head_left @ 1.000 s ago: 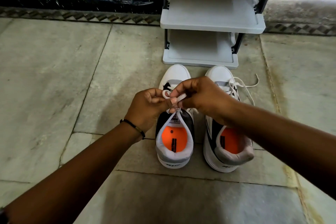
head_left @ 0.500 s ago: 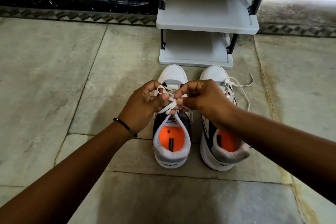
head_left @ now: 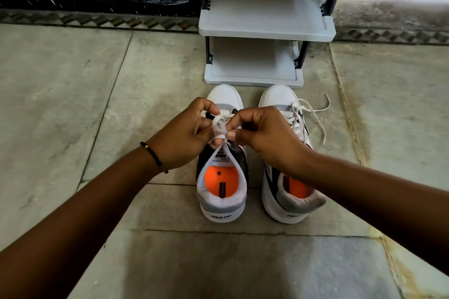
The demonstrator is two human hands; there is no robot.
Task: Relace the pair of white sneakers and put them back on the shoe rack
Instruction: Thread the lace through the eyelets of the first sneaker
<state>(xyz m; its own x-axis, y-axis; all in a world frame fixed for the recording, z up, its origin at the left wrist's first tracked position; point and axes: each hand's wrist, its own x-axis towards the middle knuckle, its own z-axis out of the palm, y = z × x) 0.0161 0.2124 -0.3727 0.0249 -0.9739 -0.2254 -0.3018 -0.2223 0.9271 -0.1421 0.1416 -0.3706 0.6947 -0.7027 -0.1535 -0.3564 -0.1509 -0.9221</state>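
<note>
Two white sneakers stand side by side on the stone floor (head_left: 73, 104), toes toward the grey shoe rack (head_left: 266, 29), heels toward the person. Both show orange insoles. The rack's two visible shelves hold nothing; its lowest shelf sits just beyond the toes. Left sneaker (head_left: 222, 192): being worked on. Left hand (head_left: 181, 137) and right hand (head_left: 264, 136) meet above its tongue, fingers curled in, both pinching the white lace (head_left: 220, 126). Between the two sets of fingertips the lace forms a small round loop, with a crossing just below it where the strands pass over one another. From that crossing two strands run down and apart toward the collar, framing the printed tongue label. The eyelets under the hands are hidden, so how far the lacing runs cannot be told. Right sneaker (head_left: 289, 199): untouched by either hand, though the right wrist passes over its inner edge. Its lace (head_left: 313, 114) is loose, ends trailing off the outer side onto the floor. A thin dark bracelet (head_left: 154, 156) circles the left wrist.
</note>
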